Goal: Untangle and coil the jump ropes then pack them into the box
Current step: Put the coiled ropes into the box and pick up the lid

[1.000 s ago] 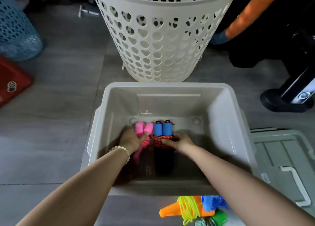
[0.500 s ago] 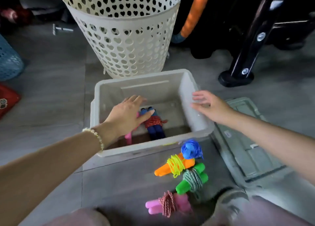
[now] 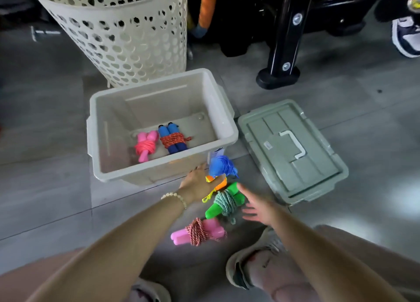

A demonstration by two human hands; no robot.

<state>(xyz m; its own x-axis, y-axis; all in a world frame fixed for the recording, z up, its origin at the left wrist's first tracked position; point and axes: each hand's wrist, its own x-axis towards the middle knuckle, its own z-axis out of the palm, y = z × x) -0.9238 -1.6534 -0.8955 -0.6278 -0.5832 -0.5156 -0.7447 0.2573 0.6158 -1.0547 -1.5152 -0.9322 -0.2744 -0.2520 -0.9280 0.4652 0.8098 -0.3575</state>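
Two packed: pink set [image 3: 145, 145] and blue-handled set [image 3: 172, 140] lie side by side on the bottom of the box [image 3: 145, 176], handles pointing away from the person.
Box: pale smooth plastic, open top, tapered walls.
Left hand [image 3: 197, 183]: over the orange bundle [image 3: 219, 182], just below the box's near wall; grip cannot be determined.
Four unpacked: blue bundle [image 3: 221, 166], orange, green bundle [image 3: 225, 201] and pink bundle [image 3: 200, 232] in a row on the grey floor [image 3: 56, 188]; hard plastic handles wound with braided cord.
Key relation: green bundle lies between the hands, long axis diagonal from lower left to upper right; the right hand is nearer it.
Right hand [image 3: 259, 208]: fingers spread, holding nothing, just beside green.
Lid [image 3: 293, 151]: grey-green, ribbed, flat, right of box.
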